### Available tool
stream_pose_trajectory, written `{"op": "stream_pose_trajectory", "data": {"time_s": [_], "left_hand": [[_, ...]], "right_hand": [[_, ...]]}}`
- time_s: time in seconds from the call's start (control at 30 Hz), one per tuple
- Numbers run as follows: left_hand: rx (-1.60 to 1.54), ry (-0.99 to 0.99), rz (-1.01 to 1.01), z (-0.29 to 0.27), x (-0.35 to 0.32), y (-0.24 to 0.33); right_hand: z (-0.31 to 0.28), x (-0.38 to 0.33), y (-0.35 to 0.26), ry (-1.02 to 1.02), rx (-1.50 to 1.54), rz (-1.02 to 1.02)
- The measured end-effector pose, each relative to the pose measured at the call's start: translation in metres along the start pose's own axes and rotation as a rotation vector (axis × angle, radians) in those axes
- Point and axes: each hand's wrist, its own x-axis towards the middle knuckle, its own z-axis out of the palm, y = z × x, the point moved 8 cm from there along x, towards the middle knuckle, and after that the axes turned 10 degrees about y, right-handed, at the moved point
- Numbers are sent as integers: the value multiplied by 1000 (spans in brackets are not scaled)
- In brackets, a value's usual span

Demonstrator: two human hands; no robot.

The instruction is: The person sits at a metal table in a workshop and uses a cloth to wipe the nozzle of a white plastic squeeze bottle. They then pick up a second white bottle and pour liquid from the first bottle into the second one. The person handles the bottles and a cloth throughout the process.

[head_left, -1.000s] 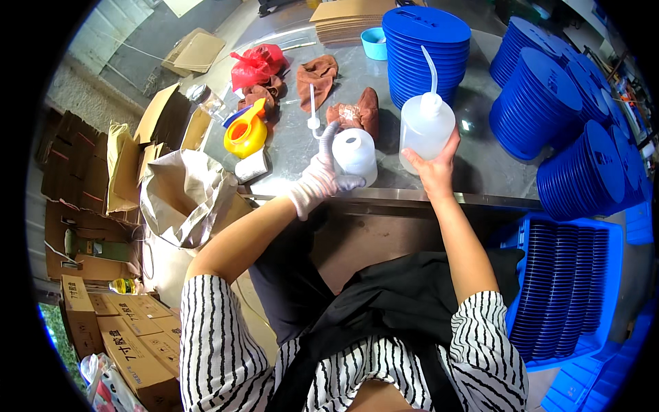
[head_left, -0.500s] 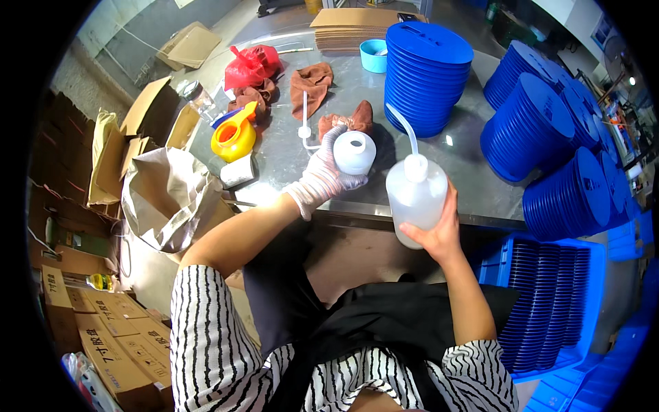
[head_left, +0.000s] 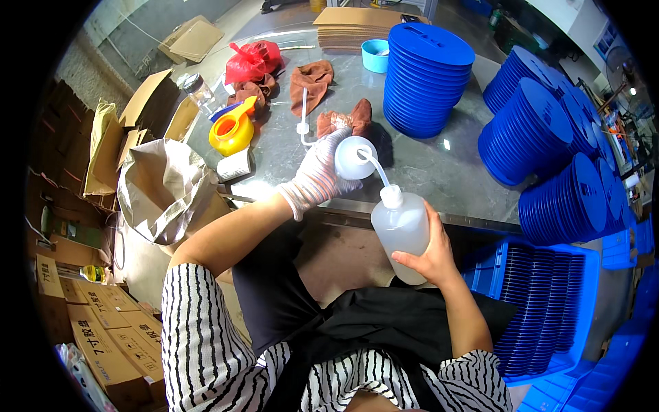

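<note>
My gloved left hand [head_left: 317, 172] is closed round a small white plastic bottle [head_left: 349, 167] with an uncapped neck, tilted toward the right. My bare right hand [head_left: 431, 250] grips a larger translucent squeeze bottle [head_left: 400, 233]. Its bent white spout [head_left: 379, 168] reaches into the small bottle's neck. Left of the small bottle, a loose cap with a bent tube [head_left: 303, 127] lies on the metal table [head_left: 343, 79]. Just behind the small bottle lies a brown cloth [head_left: 352, 118], and a second brown cloth [head_left: 312, 82] is farther back.
Tall stacks of blue discs [head_left: 429, 79] stand on the table's right side, with more in a blue crate [head_left: 590, 302] below. At left are a yellow pot [head_left: 232, 137], a red plastic bag [head_left: 252, 60], an open sack [head_left: 130, 206] and cardboard boxes [head_left: 103, 350]. A turquoise cup [head_left: 374, 60] stands behind.
My right hand has brought the squeeze bottle down and to the left, so its spout now enters the small bottle's neck. The small bottle has tilted toward it.
</note>
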Motion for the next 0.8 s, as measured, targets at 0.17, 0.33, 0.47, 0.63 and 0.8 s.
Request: {"op": "stream_pose_trajectory", "data": {"time_s": [0.17,0.33,0.47,0.63,0.8], "left_hand": [[77,-47,15,-3,-4,3],[111,-55,99,-5,-3,3],[124,-57,95,-12,-5,-2],[128,-42,126,-12,-5,-3],[95,-43,112,-10,-5,-2]], "right_hand": [[18,-7,4,-55,95,101],[31,-12,3,-71,191,109],[36,-11,-5,-82,237,109],[35,-10,-2,-67,244,121],[36,-11,2,-59,293,154]]}}
